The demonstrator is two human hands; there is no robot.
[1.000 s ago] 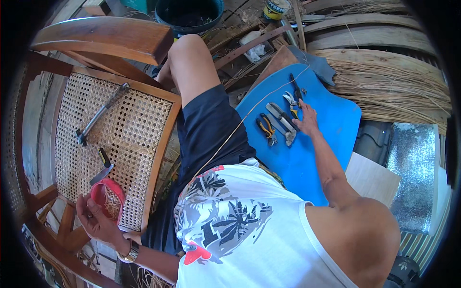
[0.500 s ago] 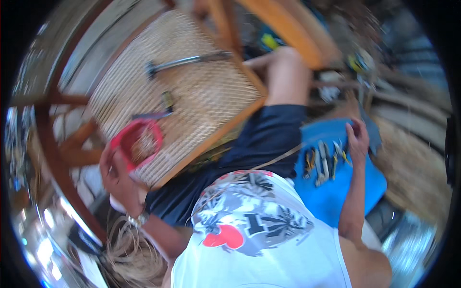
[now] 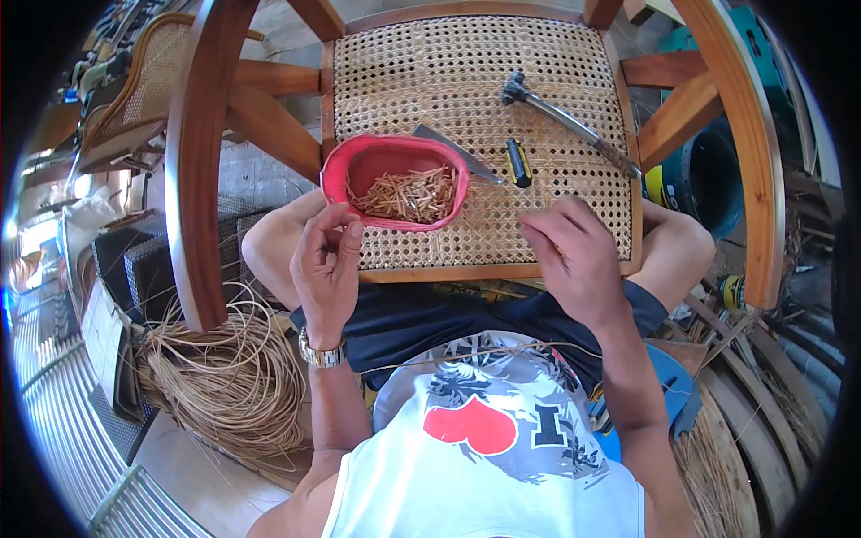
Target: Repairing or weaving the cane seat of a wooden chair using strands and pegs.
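Observation:
The wooden chair's cane seat point(image 3: 421, 81) spans the upper middle. On it are a red container point(image 3: 334, 166) of small pale wooden sticks, a flat blade point(image 3: 430, 134), a short black-and-yellow tool point(image 3: 517, 161) and a metal hammer point(image 3: 565, 121). My left hand point(image 3: 325, 273) is at the container's lower-left rim, its fingers curled; what they hold, if anything, is hidden. My right hand point(image 3: 574, 260) is over the seat's lower right, right of the container, fingers bent together on something I cannot make out. A thin cane strand point(image 3: 466, 350) crosses my shirt.
A coil of cane point(image 3: 224, 386) and dark woven panels point(image 3: 139, 278) are at the left, below another cane chair point(image 3: 152, 94). Chair legs point(image 3: 202, 179) flank the seat. A dark bucket point(image 3: 708, 184), a blue mat point(image 3: 659, 363) and wooden strips point(image 3: 744, 403) are at the right.
The view has swung round to face the chair seat. My right hand has left the tools on the blue mat and come over the seat; my left hand stays by the red container.

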